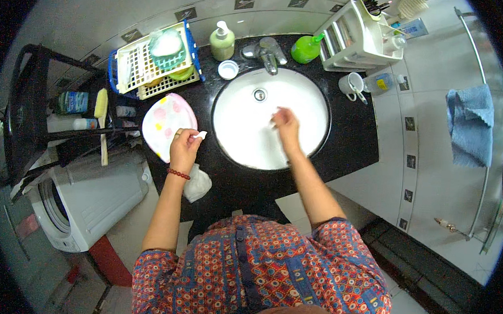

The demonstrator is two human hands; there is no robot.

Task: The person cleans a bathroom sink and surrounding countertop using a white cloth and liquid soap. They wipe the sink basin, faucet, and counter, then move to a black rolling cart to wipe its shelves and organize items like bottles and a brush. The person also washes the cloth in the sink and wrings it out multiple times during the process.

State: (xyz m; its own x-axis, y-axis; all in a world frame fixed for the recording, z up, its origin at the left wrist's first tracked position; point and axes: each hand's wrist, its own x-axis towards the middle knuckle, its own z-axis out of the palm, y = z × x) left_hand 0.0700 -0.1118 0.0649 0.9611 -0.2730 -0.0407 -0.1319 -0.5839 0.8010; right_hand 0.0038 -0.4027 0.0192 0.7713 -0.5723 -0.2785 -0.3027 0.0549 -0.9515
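Note:
My left hand (185,146), a red bead bracelet at its wrist, is over the black counter just left of the sink. Its thumb and fingers pinch a small white piece (201,135); what it is made of is too small to tell. My right hand (287,126) hovers over the white oval sink (241,139), its fingers bent and smeared by motion. Close beside my left hand lies a white lid-like piece with pink and yellow spots (169,124). A crumpled white cloth or bag (198,184) rests on the counter by my left wrist.
Behind the sink stand a faucet (266,52), a pump bottle (222,42), a green bottle (306,48) and a round white lid (227,70). A stacked basket rack (148,75) is at left, a white shelf unit (354,48) and mug (352,84) at right. A blue towel (470,126) hangs right.

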